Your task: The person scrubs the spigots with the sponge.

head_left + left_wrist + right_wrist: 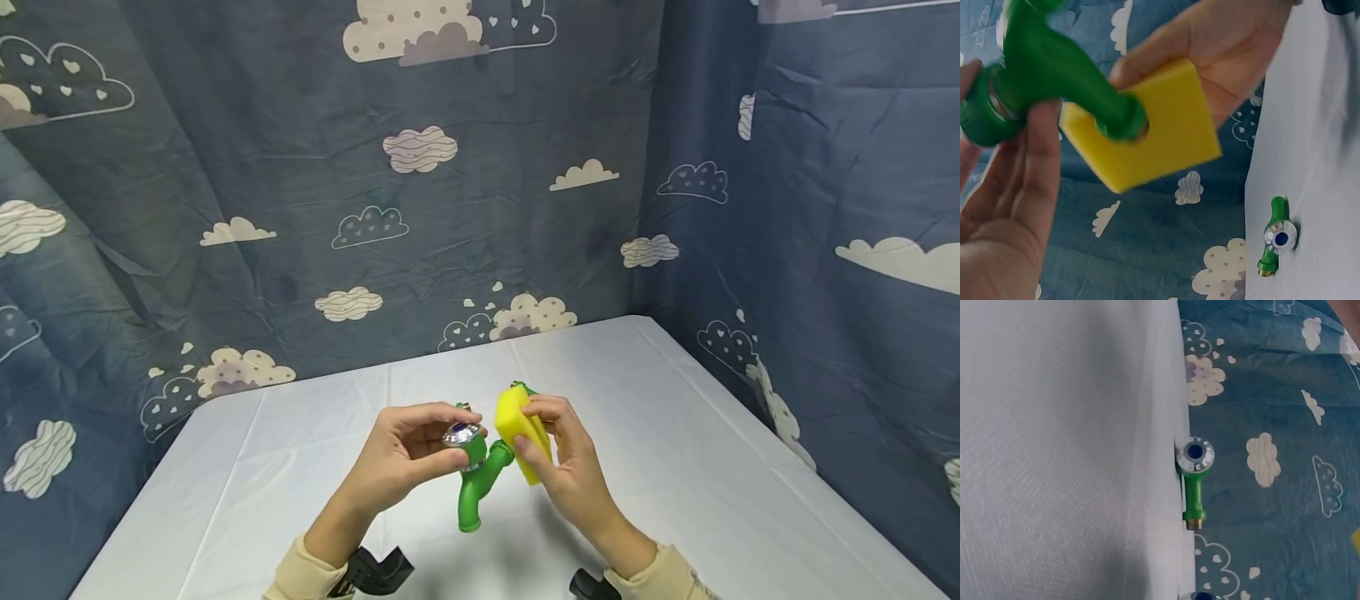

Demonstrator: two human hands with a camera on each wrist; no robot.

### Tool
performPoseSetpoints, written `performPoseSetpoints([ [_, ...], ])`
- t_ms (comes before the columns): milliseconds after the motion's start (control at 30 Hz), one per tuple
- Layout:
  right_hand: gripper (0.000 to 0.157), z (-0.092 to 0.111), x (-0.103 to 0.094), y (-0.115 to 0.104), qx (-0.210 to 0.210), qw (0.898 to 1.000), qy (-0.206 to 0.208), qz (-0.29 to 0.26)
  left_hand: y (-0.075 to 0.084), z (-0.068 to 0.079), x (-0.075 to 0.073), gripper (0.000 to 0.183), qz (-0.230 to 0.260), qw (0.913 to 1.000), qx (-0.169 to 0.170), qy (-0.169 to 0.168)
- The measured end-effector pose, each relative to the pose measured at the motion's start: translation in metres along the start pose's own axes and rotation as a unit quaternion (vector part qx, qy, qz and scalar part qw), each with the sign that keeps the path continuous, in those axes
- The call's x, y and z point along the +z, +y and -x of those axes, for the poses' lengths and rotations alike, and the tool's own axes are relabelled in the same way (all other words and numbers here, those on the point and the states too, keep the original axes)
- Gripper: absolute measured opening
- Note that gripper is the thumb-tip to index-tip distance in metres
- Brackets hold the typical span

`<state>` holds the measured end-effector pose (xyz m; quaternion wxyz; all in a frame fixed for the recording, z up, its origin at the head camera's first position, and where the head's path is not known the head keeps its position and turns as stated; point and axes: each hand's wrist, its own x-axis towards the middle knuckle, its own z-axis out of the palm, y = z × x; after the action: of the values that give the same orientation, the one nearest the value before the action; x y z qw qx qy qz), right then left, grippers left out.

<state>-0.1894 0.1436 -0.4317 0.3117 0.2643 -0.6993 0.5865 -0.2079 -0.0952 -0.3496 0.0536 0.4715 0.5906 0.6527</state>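
Observation:
My left hand [408,450] grips a green tap [480,487] by its silver, blue-centred knob, thumb on the near side. The tap's curved spout hangs downward in the head view. In my right hand [562,454] is a yellow sponge [516,415], pinched between thumb and fingers. Seen from the left wrist, one end of the tap [1063,65] overlaps the face of the sponge [1179,125]. Behind the sponge, part of another green tap [522,387] shows; most of it is hidden.
On the white tabletop [637,400], a green tap with a silver knob [1280,237] appears in the left wrist view. The right wrist view shows a tap [1193,490] and a second blue-centred knob [1202,595] at the bottom edge. Dark blue cloud-patterned cloth [300,167] hangs around the table.

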Motion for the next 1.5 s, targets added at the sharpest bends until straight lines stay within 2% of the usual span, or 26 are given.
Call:
performPoseSetpoints([
  [133, 0.028, -0.003, -0.002, -0.001, 0.080, 0.997, 0.002, -0.022, 0.001, -0.001, -0.003, 0.032, 0.081, 0.9960, 0.021, -0.032],
  [200, 0.023, -0.004, -0.005, -0.004, 0.135, 0.988, -0.016, -0.079, -0.001, -0.002, -0.003, 0.032, 0.110, 0.9927, 0.027, -0.041],
  [233, 0.022, -0.004, -0.007, -0.006, 0.164, 0.978, -0.031, -0.122, -0.002, -0.003, -0.004, 0.032, 0.116, 0.9920, 0.027, -0.041],
  [267, 0.023, -0.004, -0.009, -0.008, 0.192, 0.965, -0.050, -0.170, -0.004, -0.003, -0.004, 0.033, 0.121, 0.9915, 0.026, -0.040],
  [300, 0.026, -0.004, -0.011, -0.010, 0.220, 0.948, -0.071, -0.219, -0.006, -0.003, -0.004, 0.033, 0.125, 0.9912, 0.022, -0.038],
  [333, 0.029, -0.004, -0.013, -0.012, 0.245, 0.926, -0.092, -0.273, -0.009, -0.003, -0.004, 0.034, 0.125, 0.9913, 0.020, -0.036],
  [433, 0.039, -0.004, -0.019, -0.016, 0.300, 0.847, -0.135, -0.417, -0.016, -0.002, -0.007, 0.036, 0.115, 0.9930, 0.011, -0.024],
  [500, 0.044, -0.004, -0.022, -0.017, 0.317, 0.805, -0.140, -0.482, -0.021, -0.001, -0.011, 0.037, 0.115, 0.9931, 0.005, -0.018],
  [533, 0.045, -0.005, -0.023, -0.018, 0.321, 0.789, -0.137, -0.505, -0.023, 0.000, -0.014, 0.037, 0.116, 0.9931, 0.004, -0.015],
  [567, 0.046, -0.005, -0.024, -0.018, 0.324, 0.779, -0.130, -0.521, -0.024, 0.000, -0.016, 0.038, 0.117, 0.9930, 0.002, -0.014],
  [633, 0.046, -0.006, -0.024, -0.018, 0.327, 0.771, -0.111, -0.535, -0.025, 0.001, -0.021, 0.039, 0.117, 0.9930, 0.002, -0.012],
  [667, 0.046, -0.007, -0.025, -0.018, 0.326, 0.773, -0.099, -0.536, -0.025, 0.002, -0.023, 0.039, 0.115, 0.9934, 0.003, -0.011],
  [733, 0.043, -0.008, -0.025, -0.016, 0.320, 0.790, -0.072, -0.518, -0.024, 0.002, -0.026, 0.039, 0.098, 0.9952, 0.002, -0.001],
  [800, 0.037, -0.008, -0.024, -0.014, 0.294, 0.829, -0.053, -0.472, -0.022, 0.002, -0.028, 0.038, 0.073, 0.9972, -0.007, 0.016],
  [933, 0.022, -0.006, -0.018, -0.008, 0.215, 0.923, -0.042, -0.318, -0.019, 0.003, -0.028, 0.036, 0.024, 0.9982, -0.038, 0.039],
  [967, 0.022, -0.005, -0.016, -0.007, 0.194, 0.941, -0.042, -0.272, -0.018, 0.003, -0.027, 0.035, 0.015, 0.9983, -0.041, 0.037],
  [1033, 0.021, -0.004, -0.011, -0.004, 0.171, 0.965, -0.038, -0.193, -0.018, 0.003, -0.026, 0.034, 0.007, 0.9989, -0.040, 0.024],
  [1100, 0.022, -0.004, -0.007, -0.002, 0.161, 0.978, -0.031, -0.130, -0.017, 0.003, -0.026, 0.035, 0.006, 0.9994, -0.034, 0.006],
  [1200, 0.025, -0.006, -0.003, -0.003, 0.158, 0.984, -0.002, -0.086, -0.015, 0.002, -0.025, 0.038, -0.009, 0.9992, -0.039, 0.001],
  [1267, 0.027, -0.006, -0.003, -0.004, 0.134, 0.987, 0.017, -0.084, -0.015, 0.002, -0.024, 0.040, -0.028, 0.9973, -0.064, 0.020],
  [1333, 0.029, -0.004, -0.003, -0.006, 0.092, 0.991, 0.025, -0.090, -0.018, 0.001, -0.020, 0.040, -0.049, 0.9929, -0.096, 0.049],
  [1433, 0.036, 0.000, -0.001, -0.010, 0.020, 0.996, -0.002, -0.084, -0.024, -0.001, -0.009, 0.039, -0.047, 0.9832, -0.148, 0.095],
  [1500, 0.040, 0.002, 0.002, -0.013, -0.008, 0.997, -0.022, -0.070, -0.028, -0.004, -0.001, 0.037, -0.035, 0.9770, -0.171, 0.123],
])
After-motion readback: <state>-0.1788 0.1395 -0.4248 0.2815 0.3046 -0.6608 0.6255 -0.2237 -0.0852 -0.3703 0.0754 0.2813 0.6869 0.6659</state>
